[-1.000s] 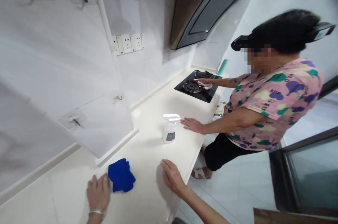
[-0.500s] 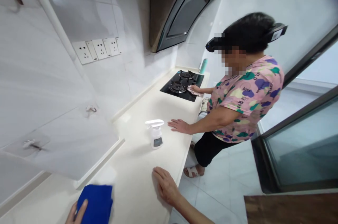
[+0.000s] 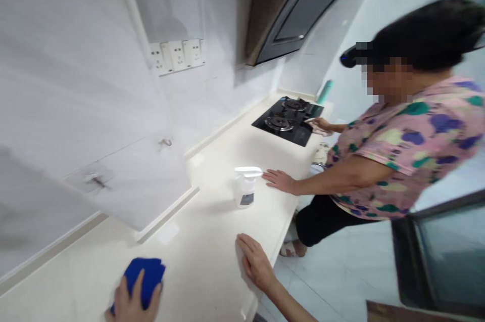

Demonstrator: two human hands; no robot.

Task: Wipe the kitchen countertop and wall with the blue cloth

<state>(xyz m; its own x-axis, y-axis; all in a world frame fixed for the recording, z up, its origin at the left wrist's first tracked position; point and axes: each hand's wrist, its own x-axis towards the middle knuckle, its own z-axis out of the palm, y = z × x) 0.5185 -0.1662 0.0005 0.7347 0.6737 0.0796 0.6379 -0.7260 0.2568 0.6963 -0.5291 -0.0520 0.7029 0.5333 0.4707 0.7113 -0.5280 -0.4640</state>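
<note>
A folded blue cloth (image 3: 145, 272) lies against the pale countertop (image 3: 197, 261) at the lower left. My left hand (image 3: 133, 299) grips it from above, fingers spread over its near side. To the right, my right hand (image 3: 255, 263) rests on the counter near its front edge, fingers stretched out and holding nothing. Beyond that hand a white spray bottle (image 3: 246, 191) stands upright, with a dark label on its lower part.
A co-worker in a patterned shirt (image 3: 424, 145) stands at the right, one hand (image 3: 280, 181) flat by the bottle, the other holding a pale cloth (image 3: 320, 128) at the black gas stove (image 3: 288, 120). A range hood (image 3: 299, 13) hangs above. A wall ledge (image 3: 166, 216) juts out at left.
The view has swung left, so the scene sits further right. My left hand now reaches more over the blue cloth. The co-worker's pale cloth has shifted toward the stove's right edge.
</note>
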